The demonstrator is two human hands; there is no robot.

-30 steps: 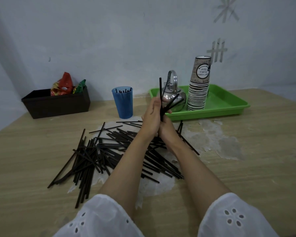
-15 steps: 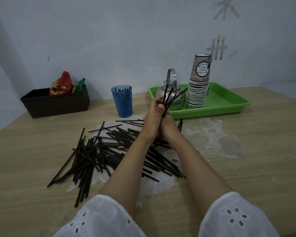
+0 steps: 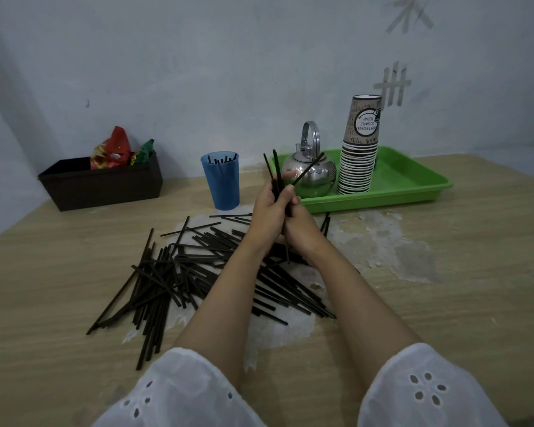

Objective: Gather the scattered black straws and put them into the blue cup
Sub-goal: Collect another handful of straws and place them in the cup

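Several black straws (image 3: 185, 272) lie scattered in a heap on the wooden table, mostly under and left of my forearms. My left hand (image 3: 267, 215) and my right hand (image 3: 301, 231) are pressed together above the heap, both closed around a small bunch of black straws (image 3: 276, 172) that stands roughly upright and fans out at the top. The blue cup (image 3: 221, 181) stands upright a little to the left of and behind my hands, with several straws inside it.
A green tray (image 3: 413, 188) at the back right holds a metal kettle (image 3: 310, 172) and a tall stack of paper cups (image 3: 359, 149). A dark box (image 3: 102, 184) with snack packets sits at the back left. The wall runs close behind.
The bunch in my hands has shifted: its tops have swung from leaning right to more upright and leftward, fanning apart. My hands have stayed over the heap.
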